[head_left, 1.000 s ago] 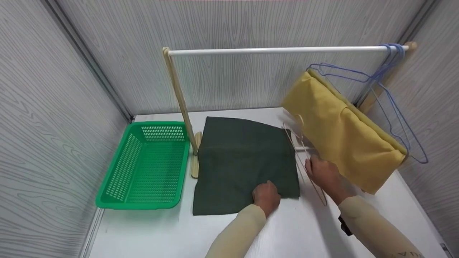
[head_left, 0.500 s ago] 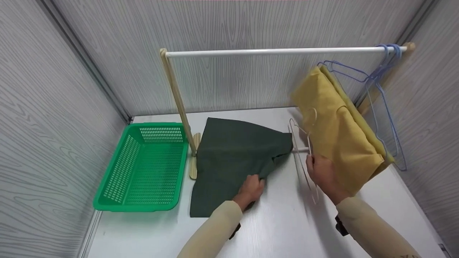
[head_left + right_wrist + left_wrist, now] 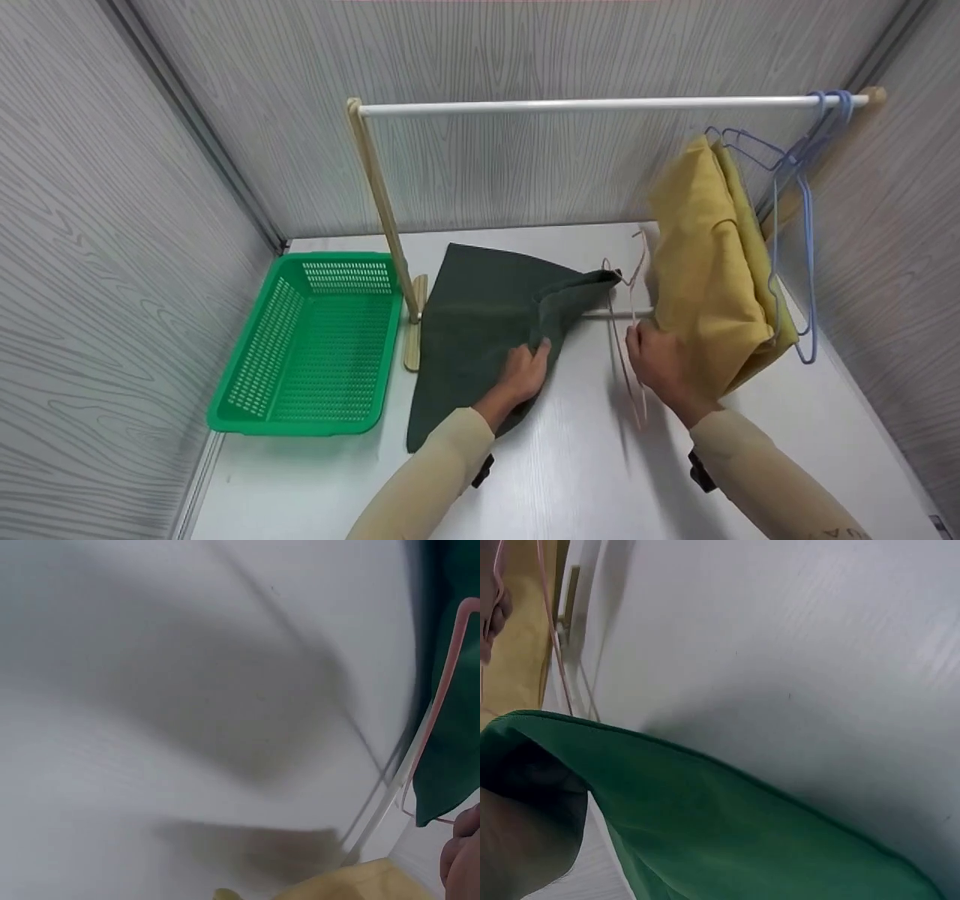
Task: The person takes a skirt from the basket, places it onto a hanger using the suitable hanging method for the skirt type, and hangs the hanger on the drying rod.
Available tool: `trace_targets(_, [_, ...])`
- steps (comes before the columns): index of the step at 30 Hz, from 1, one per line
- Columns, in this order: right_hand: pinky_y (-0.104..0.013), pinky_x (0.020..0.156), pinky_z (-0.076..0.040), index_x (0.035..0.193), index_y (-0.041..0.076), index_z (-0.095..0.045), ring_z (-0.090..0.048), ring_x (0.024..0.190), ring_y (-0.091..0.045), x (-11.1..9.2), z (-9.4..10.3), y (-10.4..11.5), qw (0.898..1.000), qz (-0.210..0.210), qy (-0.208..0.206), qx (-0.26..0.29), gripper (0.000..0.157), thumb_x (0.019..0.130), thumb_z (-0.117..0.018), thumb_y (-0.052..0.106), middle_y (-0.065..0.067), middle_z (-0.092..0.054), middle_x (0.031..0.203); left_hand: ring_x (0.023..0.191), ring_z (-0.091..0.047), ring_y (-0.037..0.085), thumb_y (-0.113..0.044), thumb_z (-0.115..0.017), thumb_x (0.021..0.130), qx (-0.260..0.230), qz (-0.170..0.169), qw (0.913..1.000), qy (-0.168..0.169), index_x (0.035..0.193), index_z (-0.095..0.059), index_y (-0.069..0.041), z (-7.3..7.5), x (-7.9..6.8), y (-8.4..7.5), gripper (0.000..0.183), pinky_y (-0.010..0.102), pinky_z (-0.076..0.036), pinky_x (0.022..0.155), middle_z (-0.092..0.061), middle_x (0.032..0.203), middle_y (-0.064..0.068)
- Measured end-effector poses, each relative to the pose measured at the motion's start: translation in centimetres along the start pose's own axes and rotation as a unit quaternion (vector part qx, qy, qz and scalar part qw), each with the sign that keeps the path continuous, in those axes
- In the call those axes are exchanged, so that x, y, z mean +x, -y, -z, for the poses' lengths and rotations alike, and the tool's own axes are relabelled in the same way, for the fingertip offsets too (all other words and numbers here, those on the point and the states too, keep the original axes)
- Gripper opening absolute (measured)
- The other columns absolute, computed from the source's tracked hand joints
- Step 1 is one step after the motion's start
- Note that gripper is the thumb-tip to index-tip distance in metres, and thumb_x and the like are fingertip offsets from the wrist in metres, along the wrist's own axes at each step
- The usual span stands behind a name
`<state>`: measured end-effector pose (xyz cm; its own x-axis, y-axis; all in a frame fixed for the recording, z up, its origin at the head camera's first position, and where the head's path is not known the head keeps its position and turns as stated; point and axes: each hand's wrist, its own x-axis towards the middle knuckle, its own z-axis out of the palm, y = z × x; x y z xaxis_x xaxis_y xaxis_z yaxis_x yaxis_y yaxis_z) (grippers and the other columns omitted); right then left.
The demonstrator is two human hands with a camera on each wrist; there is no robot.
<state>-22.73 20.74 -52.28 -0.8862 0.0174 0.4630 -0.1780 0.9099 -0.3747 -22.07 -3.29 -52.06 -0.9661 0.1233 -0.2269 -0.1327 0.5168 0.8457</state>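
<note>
A dark green cloth (image 3: 480, 307) lies on the white table, its right side lifted and folded over. My left hand (image 3: 525, 371) grips that raised edge, thumb uppermost; the left wrist view shows the green fabric (image 3: 727, 810) draped from the hand. To the right, my right hand (image 3: 660, 364) holds a thin pink clothes hanger (image 3: 619, 345) by one of its sides, the hook pointing toward the back. The hanger's near-left part overlaps the cloth's far right corner. In the right wrist view the pink hanger (image 3: 442, 690) runs in front of the green fabric.
A white-barred rack (image 3: 600, 105) with wooden posts spans the table. Yellow cloth (image 3: 705, 277) hangs from blue hangers (image 3: 806, 225) at its right end, close beside my right hand. A green plastic basket (image 3: 390, 360) stands at the left.
My left hand has moved left and away from me, lifting and folding the cloth's right edge. The right hand has shifted the hanger slightly left. The yellow cloth has swung right.
</note>
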Motion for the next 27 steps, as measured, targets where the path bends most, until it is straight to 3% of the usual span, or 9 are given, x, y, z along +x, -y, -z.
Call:
trace_targets(3, [-0.054,0.050,-0.040,0.071,0.003,-0.055,-0.052,0.051,-0.042,0.0,0.0,0.6,1.000,0.012,0.017,-0.014,0.030,0.097,-0.056,0.019,-0.017,-0.050,0.055,0.078,-0.055,0.022,-0.036,-0.039,0.105,0.065,-0.042,0.9962,0.041,0.089,-0.060,0.002,-0.6,-0.5,0.2,0.046,0.039,-0.047,0.073,-0.058,0.084,0.011])
trace_targets(4, [-0.053,0.050,-0.040,0.071,0.003,-0.055,-0.053,0.052,-0.042,0.0,0.1,0.8,0.999,0.012,0.027,-0.017,0.031,0.097,-0.055,0.020,-0.017,-0.050,0.056,0.077,-0.057,0.022,-0.033,-0.041,0.105,0.089,-0.063,0.9928,0.050,0.089,-0.061,0.001,-0.8,-0.6,0.3,0.043,0.039,-0.047,0.072,-0.059,0.084,0.010])
trace_targets(7, [-0.051,0.050,-0.041,0.072,0.004,-0.056,-0.054,0.053,-0.038,0.1,0.3,1.5,0.998,0.000,0.063,-0.016,0.032,0.099,-0.054,0.020,-0.015,-0.052,0.057,0.090,-0.067,0.028,-0.027,-0.044,0.102,0.155,-0.107,0.9789,0.079,0.110,-0.064,0.003,-1.7,-1.1,0.6,0.037,0.042,-0.052,0.077,-0.069,0.101,0.015])
trace_targets(10, [-0.046,0.050,-0.042,0.072,0.005,-0.056,-0.053,0.053,-0.031,0.3,0.5,2.0,0.995,-0.005,0.093,-0.022,0.033,0.100,-0.052,0.021,-0.011,-0.051,0.058,0.104,-0.068,0.030,-0.024,-0.049,0.100,0.204,-0.136,0.9650,0.093,0.141,-0.047,0.000,-2.5,-1.5,0.7,0.048,0.043,-0.053,0.085,-0.067,0.121,0.019])
trace_targets(14, [-0.046,0.049,-0.043,0.071,0.003,-0.057,-0.052,0.051,-0.029,0.4,0.6,2.3,0.995,0.018,0.094,-0.029,0.033,0.100,-0.053,0.019,-0.011,-0.051,0.057,0.082,-0.068,0.024,-0.023,-0.057,0.099,0.258,-0.179,0.9456,0.085,0.133,-0.046,-0.006,-3.6,-1.7,0.8,0.040,0.038,-0.052,0.068,-0.068,0.097,0.011])
trace_targets(16, [-0.046,0.048,-0.043,0.070,0.003,-0.057,-0.052,0.050,-0.030,0.5,0.6,2.4,0.995,0.034,0.088,-0.027,0.033,0.099,-0.054,0.018,-0.012,-0.052,0.056,0.077,-0.067,0.020,-0.025,-0.059,0.100,0.305,-0.220,0.9242,0.067,0.130,-0.047,-0.010,-4.0,-1.8,0.9,0.036,0.035,-0.050,0.063,-0.066,0.091,0.007])
trace_targets(17, [-0.047,0.048,-0.043,0.069,0.002,-0.056,-0.053,0.050,-0.030,0.5,0.6,2.4,0.995,0.042,0.087,-0.026,0.033,0.099,-0.054,0.017,-0.013,-0.052,0.056,0.075,-0.066,0.018,-0.026,-0.059,0.100,0.333,-0.246,0.9085,0.055,0.131,-0.049,-0.012,-4.2,-1.8,0.9,0.035,0.033,-0.051,0.063,-0.066,0.090,0.005])
trace_targets(22, [-0.048,0.050,-0.045,0.069,0.003,-0.057,-0.056,0.053,-0.033,0.7,0.9,2.9,0.992,0.067,0.102,-0.028,0.035,0.101,-0.052,0.017,-0.014,-0.055,0.058,0.062,-0.060,0.013,-0.022,-0.056,0.102,0.461,-0.351,0.8150,0.001,0.126,-0.058,-0.022,-5.4,-2.0,1.1,0.024,0.029,-0.048,0.053,-0.064,0.082,0.001])
trace_targets(27, [-0.048,0.054,-0.046,0.075,0.002,-0.059,-0.059,0.058,-0.033,0.5,0.8,3.5,0.989,0.054,0.136,-0.026,0.034,0.103,-0.049,0.019,-0.014,-0.058,0.063,0.058,-0.057,0.013,-0.024,-0.055,0.102,0.535,-0.372,0.7581,-0.021,0.119,-0.062,-0.028,-6.8,-2.4,0.8,0.019,0.029,-0.044,0.047,-0.062,0.078,-0.002])
